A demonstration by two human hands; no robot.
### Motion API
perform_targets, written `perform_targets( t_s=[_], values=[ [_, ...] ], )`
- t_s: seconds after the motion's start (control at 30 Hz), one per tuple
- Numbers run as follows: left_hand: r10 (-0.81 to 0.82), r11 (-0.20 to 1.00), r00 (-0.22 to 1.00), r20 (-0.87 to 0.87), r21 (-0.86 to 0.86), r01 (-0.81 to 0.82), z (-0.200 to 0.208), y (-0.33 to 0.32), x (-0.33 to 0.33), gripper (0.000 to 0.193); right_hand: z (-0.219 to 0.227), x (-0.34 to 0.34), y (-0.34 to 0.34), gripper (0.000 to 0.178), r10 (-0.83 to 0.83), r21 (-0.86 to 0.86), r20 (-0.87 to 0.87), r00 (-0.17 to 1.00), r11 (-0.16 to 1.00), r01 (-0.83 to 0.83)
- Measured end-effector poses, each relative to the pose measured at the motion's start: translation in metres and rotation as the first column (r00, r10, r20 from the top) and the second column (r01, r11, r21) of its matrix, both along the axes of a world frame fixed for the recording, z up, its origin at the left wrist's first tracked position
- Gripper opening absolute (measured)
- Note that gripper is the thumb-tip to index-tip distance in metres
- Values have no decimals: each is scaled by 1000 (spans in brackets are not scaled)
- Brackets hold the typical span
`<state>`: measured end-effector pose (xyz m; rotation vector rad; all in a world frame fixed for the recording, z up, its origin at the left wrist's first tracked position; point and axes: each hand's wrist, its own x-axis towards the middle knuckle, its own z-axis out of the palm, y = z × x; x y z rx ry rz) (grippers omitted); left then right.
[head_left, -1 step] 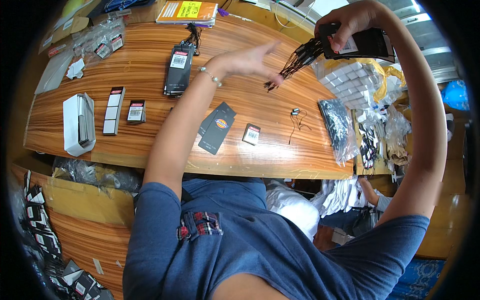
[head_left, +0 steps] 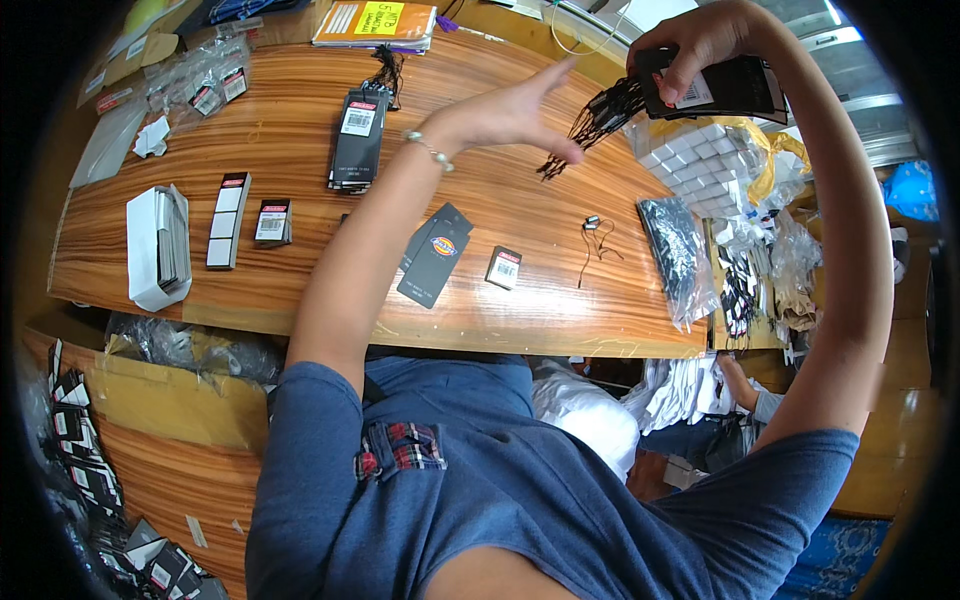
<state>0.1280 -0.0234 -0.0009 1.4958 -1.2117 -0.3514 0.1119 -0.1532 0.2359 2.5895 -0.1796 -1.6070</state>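
My right hand (head_left: 695, 50) grips a stack of black hang tags (head_left: 740, 90) above the far right part of the table, thumb on top over a white barcode label. Black strings (head_left: 605, 112) hang from the stack toward the left. Beside them is my left hand (head_left: 515, 112), its thumb and fingers spread apart. The thumb tip is close to the strings; whether it touches them I cannot tell. Behind my left forearm lies another bundle of black tags (head_left: 355, 150) with strings. Two loose black tags (head_left: 440, 255) overlap nearer me, next to a small labelled stack (head_left: 503, 268).
A white box of cards (head_left: 150, 260), a strip of labels (head_left: 228, 222) and a small label stack (head_left: 272, 222) sit at left. One loose string (head_left: 592, 245) and a plastic-wrapped black pack (head_left: 675, 250) lie at right. Bagged white boxes (head_left: 695, 165) stand beyond. Another person's arm (head_left: 738, 383) shows lower right.
My left hand has moved slightly right, its thumb passing along the string ends. The right hand and its tag stack stay nearly in place.
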Motion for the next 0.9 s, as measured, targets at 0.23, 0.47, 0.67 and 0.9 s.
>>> perform_targets(
  t_s=[0.23,0.47,0.67,0.9],
  values=[
    [-56,922,991,-123,-388,4,-6,-51,-21,129,8,-3,30,56,-29,33,-53,998,999,30],
    [-175,984,881,-439,-118,137,2,-37,-20,53,-3,2,15,67,-30,49,-8,1000,998,31],
    [-163,981,886,-434,27,193,-8,-31,-16,38,1,-2,-3,67,-20,-14,67,998,1000,21],
    [-232,973,831,-507,-105,207,-15,-21,-17,41,11,-11,-18,64,-148,99,10,989,984,146]
  ],
)
